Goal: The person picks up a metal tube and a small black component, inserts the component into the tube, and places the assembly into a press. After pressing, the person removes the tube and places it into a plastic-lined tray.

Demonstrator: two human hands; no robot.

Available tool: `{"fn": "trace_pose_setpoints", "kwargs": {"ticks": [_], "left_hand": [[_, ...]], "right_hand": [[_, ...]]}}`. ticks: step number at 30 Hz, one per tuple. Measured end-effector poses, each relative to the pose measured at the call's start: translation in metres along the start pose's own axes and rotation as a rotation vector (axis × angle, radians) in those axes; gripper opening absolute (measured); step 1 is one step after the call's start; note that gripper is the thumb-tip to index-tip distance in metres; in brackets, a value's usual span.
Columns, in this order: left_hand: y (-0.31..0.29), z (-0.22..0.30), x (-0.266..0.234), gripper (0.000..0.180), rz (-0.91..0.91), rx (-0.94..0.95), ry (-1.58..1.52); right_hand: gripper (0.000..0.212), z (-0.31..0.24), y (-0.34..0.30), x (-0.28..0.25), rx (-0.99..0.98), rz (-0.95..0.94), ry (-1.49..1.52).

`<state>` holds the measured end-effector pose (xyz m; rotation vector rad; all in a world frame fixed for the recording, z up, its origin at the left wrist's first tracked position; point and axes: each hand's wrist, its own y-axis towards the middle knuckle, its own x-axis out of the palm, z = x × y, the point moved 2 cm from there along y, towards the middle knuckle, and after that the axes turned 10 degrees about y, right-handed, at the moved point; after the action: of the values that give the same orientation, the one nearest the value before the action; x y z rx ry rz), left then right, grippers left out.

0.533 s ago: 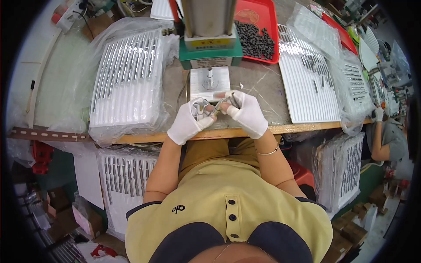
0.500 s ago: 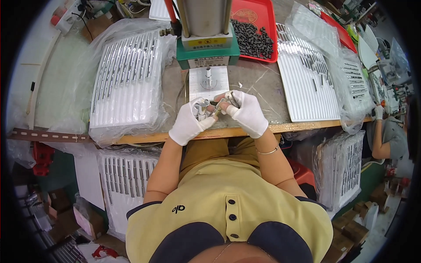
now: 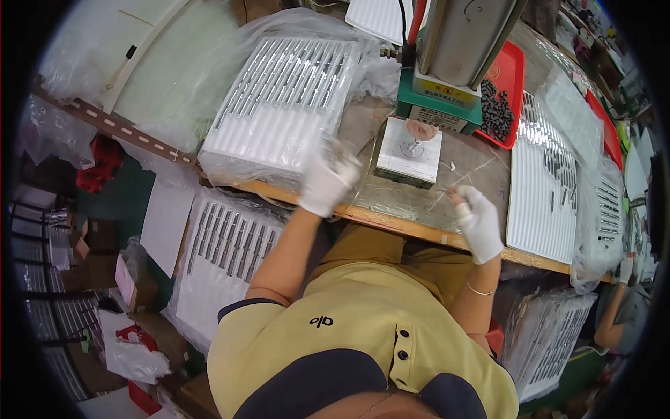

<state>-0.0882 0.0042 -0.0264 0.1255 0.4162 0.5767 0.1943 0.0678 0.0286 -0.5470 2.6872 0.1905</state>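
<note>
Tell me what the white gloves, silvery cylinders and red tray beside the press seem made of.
White gloves: matte, probably knit fabric, fitting closely.
Silvery cylinders: likely metal, polished or plated; bright streaked highlights.
Red tray: probably plastic, smooth, slightly shiny, with an evenly red rim.

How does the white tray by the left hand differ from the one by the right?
The left tray carries silver tubes in neat rows; the right tray carries a less even array, with a few dark pieces lying apart. Clear plastic bunches around the left tray, but on the right tray it runs mainly along the right side. Both are white, grooved and loaded toward the far end.
</note>
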Motion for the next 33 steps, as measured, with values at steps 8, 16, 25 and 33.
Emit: {"fn": "trace_pose_setpoints", "kwargs": {"ticks": [8, 16, 25, 33], "left_hand": [[0.143, -0.114, -0.21, 0.062, 0.266, -0.107, 1.068], [0.171, -0.101, -0.197, 0.05, -0.116, -0.291, 1.321], [0.053, -0.025, -0.094, 0.025, -0.195, -0.251, 0.145], [0.004, 0.053, 0.053, 0.028, -0.408, 0.009, 0.294]], "right_hand": [[0.019, 0.061, 0.044, -0.074, 0.05, 0.364, -0.368], [0.018, 0.079, 0.135, -0.093, 0.001, 0.498, -0.714], [0.014, 0.117, 0.191, -0.085, 0.036, 0.331, -0.978], [0.012, 0.039, 0.106, -0.078, -0.106, 0.379, -0.388]]}}
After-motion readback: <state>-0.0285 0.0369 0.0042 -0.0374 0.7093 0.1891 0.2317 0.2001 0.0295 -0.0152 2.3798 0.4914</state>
